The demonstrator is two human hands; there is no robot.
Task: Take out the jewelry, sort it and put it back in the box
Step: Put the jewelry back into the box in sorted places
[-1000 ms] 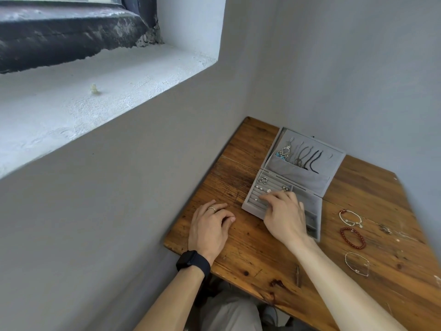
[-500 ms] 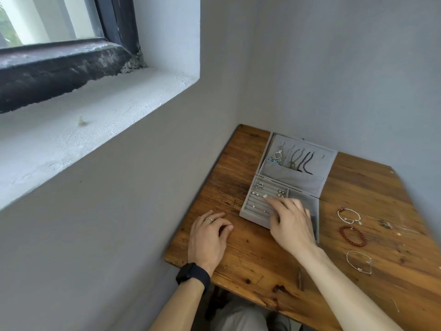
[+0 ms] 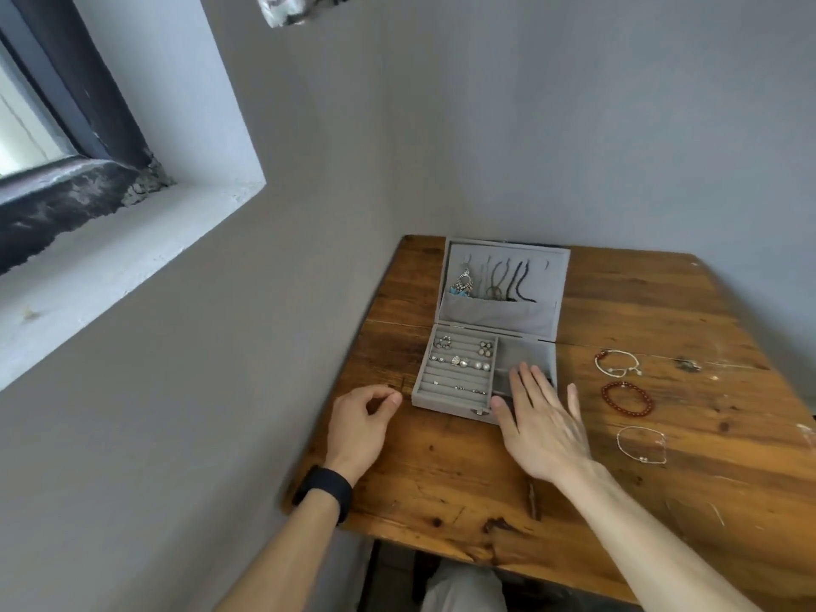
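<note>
Fingers spread wide, empty, right hand shifted from ring rows over grey felt jewelry box's seemingly bare compartment; red beaded bracelet pending.

A small room in a home is shown. A wooden desk is pushed into a corner where two plain grey walls meet. At 10 o'clock a window with a dark frame is set deep in the wall, and a white painted sill is seen under it. The wood of the desk is worn and marked with scratches and pale spots. A grey jewelry box is laid open at 12 o'clock on the desk, and three bracelets are laid out at 2 o'clock.
</note>
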